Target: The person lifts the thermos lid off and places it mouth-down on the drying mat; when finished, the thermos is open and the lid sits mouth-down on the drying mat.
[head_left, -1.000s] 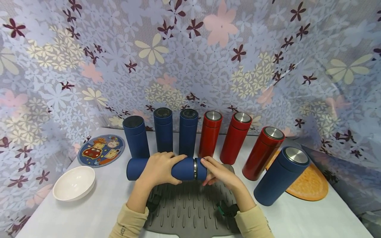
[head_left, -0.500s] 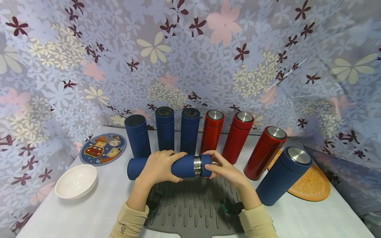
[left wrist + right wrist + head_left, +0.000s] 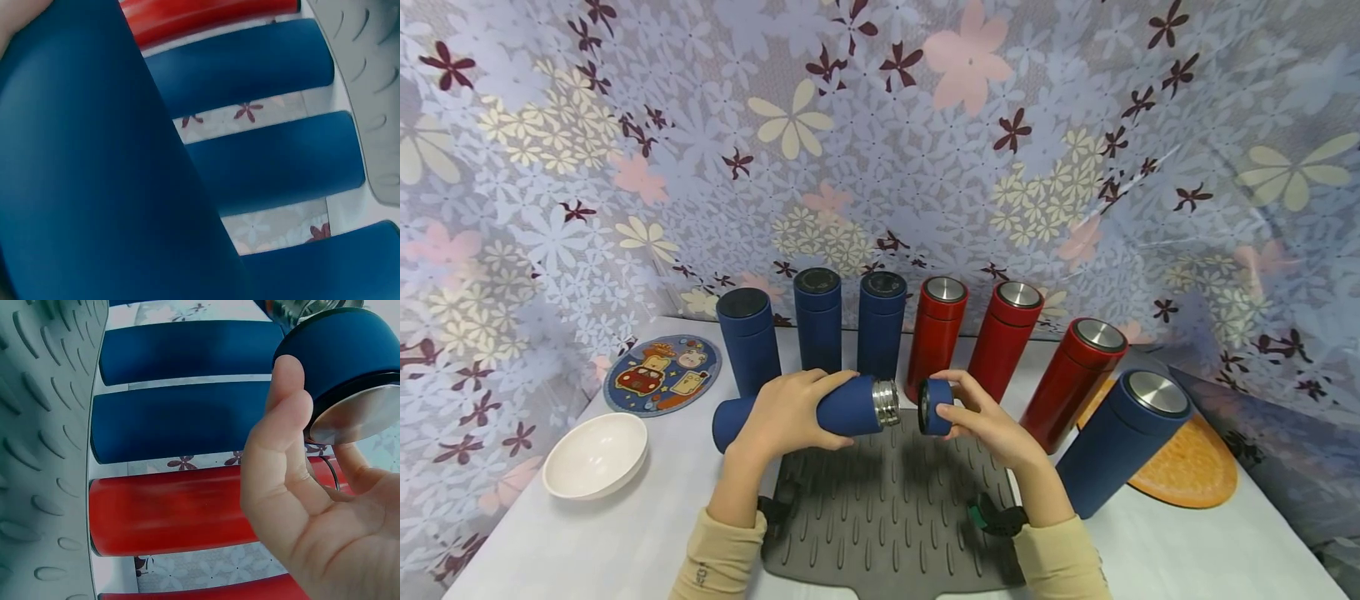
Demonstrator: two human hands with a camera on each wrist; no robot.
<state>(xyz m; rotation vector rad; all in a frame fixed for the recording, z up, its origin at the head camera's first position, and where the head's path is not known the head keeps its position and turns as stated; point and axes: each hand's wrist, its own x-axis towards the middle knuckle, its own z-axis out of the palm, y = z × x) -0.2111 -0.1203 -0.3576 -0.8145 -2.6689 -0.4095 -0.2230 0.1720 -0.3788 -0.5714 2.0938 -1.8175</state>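
Note:
My left hand (image 3: 792, 410) grips a blue thermos bottle (image 3: 848, 410) that lies nearly sideways, its bare steel threaded neck (image 3: 886, 402) tilted slightly up to the right. In the left wrist view the blue body (image 3: 94, 162) fills the left side. A short gap to the right, my right hand (image 3: 988, 421) pinches the blue lid (image 3: 938, 407) between thumb and fingers, its hollow side towards the bottle. The lid (image 3: 350, 356) shows a steel top in the right wrist view. Both hands are above a grey ridged mat (image 3: 887, 517).
Behind the hands stand several blue thermoses (image 3: 817, 325) and red thermoses (image 3: 936, 337) in a row. Another blue thermos (image 3: 1116, 446) is at the right, by an orange round mat (image 3: 1187, 467). A white bowl (image 3: 595, 457) and a cartoon round mat (image 3: 662, 375) are at the left.
The lid has come off the thermos and moved right with my right hand, baring the steel neck. The bottle has tilted up slightly at its neck end.

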